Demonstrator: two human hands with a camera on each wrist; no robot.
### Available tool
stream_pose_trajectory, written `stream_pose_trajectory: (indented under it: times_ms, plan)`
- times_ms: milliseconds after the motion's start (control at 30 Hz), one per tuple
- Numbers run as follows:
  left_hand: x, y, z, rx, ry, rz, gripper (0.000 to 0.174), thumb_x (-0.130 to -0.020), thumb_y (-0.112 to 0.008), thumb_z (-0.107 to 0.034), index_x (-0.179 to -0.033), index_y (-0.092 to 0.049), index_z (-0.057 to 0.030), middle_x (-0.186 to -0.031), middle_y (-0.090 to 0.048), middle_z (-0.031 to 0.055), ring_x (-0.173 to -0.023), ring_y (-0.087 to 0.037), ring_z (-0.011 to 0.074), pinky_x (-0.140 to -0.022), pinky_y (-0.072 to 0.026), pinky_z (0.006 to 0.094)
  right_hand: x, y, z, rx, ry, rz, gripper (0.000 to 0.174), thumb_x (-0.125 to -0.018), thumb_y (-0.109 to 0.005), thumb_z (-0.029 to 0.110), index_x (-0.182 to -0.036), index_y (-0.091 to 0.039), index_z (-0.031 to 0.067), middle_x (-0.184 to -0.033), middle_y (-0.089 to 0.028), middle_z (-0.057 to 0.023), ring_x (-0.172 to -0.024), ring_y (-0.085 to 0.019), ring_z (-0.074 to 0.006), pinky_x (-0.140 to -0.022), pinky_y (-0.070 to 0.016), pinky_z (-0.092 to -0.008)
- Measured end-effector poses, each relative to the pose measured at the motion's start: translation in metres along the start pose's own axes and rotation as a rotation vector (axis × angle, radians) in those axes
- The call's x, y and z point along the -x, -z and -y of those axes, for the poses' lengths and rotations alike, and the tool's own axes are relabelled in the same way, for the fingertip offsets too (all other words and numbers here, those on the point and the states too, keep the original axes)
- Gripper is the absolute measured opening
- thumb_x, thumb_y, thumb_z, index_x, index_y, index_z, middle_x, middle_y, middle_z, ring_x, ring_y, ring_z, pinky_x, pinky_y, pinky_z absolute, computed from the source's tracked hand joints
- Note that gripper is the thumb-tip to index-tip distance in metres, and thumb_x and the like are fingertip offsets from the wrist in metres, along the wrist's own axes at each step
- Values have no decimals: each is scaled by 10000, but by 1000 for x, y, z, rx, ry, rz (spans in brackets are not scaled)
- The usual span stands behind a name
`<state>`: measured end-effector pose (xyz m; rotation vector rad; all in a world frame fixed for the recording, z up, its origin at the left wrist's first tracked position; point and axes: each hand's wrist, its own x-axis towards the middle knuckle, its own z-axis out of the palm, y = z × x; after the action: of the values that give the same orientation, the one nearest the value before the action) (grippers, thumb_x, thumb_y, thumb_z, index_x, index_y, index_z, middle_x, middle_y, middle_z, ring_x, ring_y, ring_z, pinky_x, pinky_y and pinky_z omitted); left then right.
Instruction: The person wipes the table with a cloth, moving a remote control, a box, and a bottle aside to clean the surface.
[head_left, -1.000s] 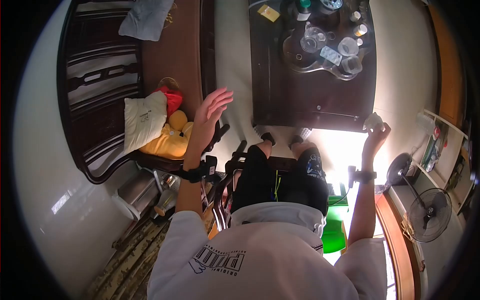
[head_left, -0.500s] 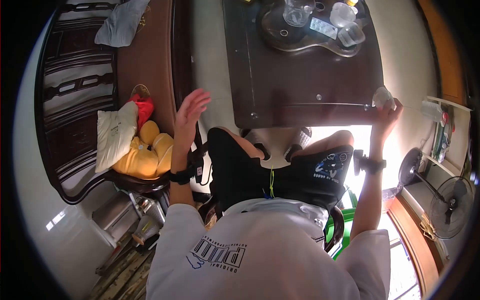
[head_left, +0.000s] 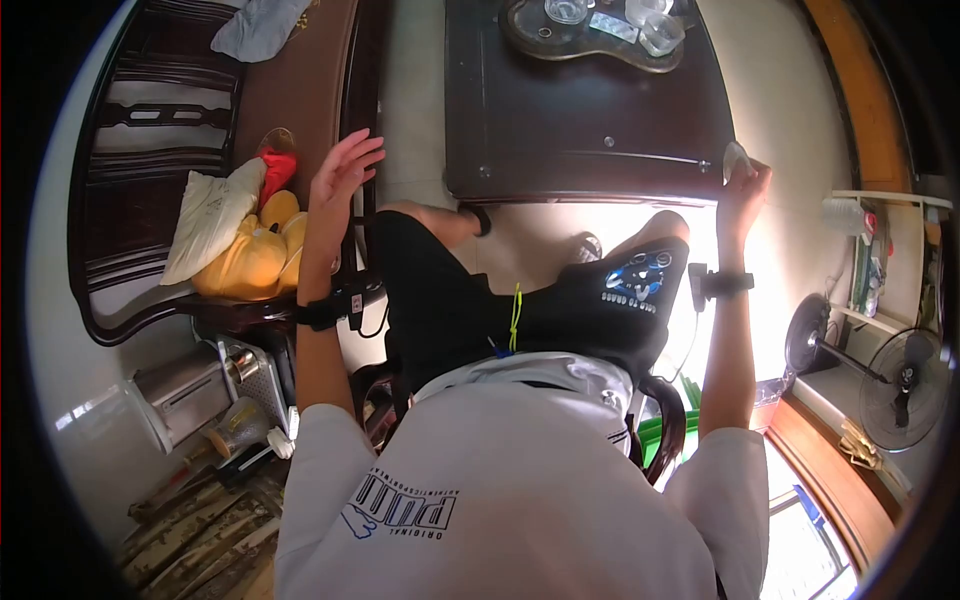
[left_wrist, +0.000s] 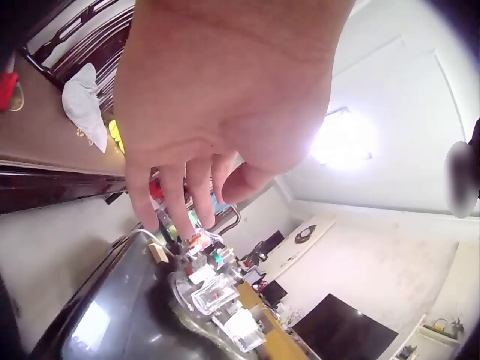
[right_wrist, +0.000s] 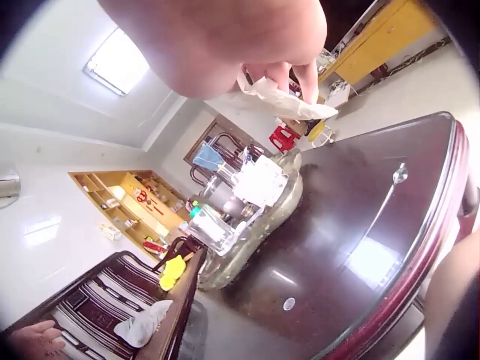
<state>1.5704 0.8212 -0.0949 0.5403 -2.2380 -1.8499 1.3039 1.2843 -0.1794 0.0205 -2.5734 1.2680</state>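
White tissue (right_wrist: 281, 99) pinched by right hand (head_left: 745, 190), long axis level, at table (head_left: 590, 110) corner.

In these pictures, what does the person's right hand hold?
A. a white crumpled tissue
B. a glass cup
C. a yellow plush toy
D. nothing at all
A: the right hand pinches a white crumpled tissue at the near corner of the dark table.
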Motion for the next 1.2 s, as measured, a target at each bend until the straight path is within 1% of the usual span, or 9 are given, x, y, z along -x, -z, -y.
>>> stream_pose_trajectory:
  times_ms: [233,367,500,567,733,900,1033,1133,1200]
  plan:
    - [-54,-21,79,12,81,97,457,-991,-527,-62,-1446,-498,-38,-1364,-614,112,-1259,-588,211,-1069,-430,330,-11,-76,-46,241,123,11,173,-992,-567,136,-1146,-593,62,-1213,-715,-151,-1043,-711,-384,-847,-591,-484]
    - [-83,-52,102,28,137,178,477,-956,-511,11,-1433,-494,-16,-1372,-602,121,-1260,-592,222,-1093,-413,339,8,-123,-69,410,-84,146,309,-984,-570,146,-1291,-594,115,-1181,-719,-135,-1060,-694,-395,-842,-590,-505]
    - [-103,-77,119,-3,203,192,478,-950,-513,15,-1425,-506,-32,-1422,-568,141,-1318,-553,251,-1117,-394,352,42,-164,-80,454,195,207,473,-999,-541,143,-1411,-449,-70,-1568,-380,-233,-1466,-330,-443,-1211,-260,-559]
    - [-111,-84,126,-39,214,184,472,-943,-517,21,-1411,-525,-45,-1442,-555,165,-1344,-535,272,-1123,-385,357,58,-177,-59,447,229,261,515,-1000,-529,137,-1458,-411,-67,-1613,-325,-208,-1526,-234,-395,-1233,-207,-556]
    - [-118,-98,143,-372,59,161,547,-941,-543,-2,-1473,-458,-96,-1607,-330,216,-1480,-344,380,-1200,-306,435,103,-221,-21,406,531,488,564,-968,-561,122,-1506,-425,22,-1630,-328,-145,-1499,-329,-327,-1240,-248,-503]
    - [-121,-95,165,-449,25,49,630,-953,-568,-39,-1541,-345,-71,-1636,-260,226,-1519,-260,379,-1229,-249,437,115,-213,18,59,817,798,301,-891,-638,98,-1181,-597,31,-1484,-525,-132,-1340,-524,-309,-1141,-390,-494]
    - [-130,-88,200,-251,246,-107,665,-1021,-555,-197,-1585,-241,-36,-1644,-254,211,-1532,-240,338,-1242,-207,416,86,-172,-11,178,698,486,316,-892,-616,35,-1203,-585,-10,-1362,-602,-151,-1146,-595,-351,-1027,-456,-488]
    - [-138,-87,208,-105,331,-44,718,-1023,-501,-373,-1591,-224,-32,-1642,-268,176,-1522,-252,297,-1233,-218,394,30,-124,-76,-79,-101,197,298,-951,-548,25,-1242,-564,-37,-1283,-641,-163,-894,-641,-183,-758,-562,-347]
    - [-141,-85,213,33,422,15,810,-1025,-448,-548,-1598,-207,-28,-1641,-281,141,-1512,-265,256,-1225,-230,372,-24,-87,-158,-53,36,-121,321,-1057,-519,317,-1174,-577,23,-1193,-700,-142,-889,-685,-175,-657,-574,-325]
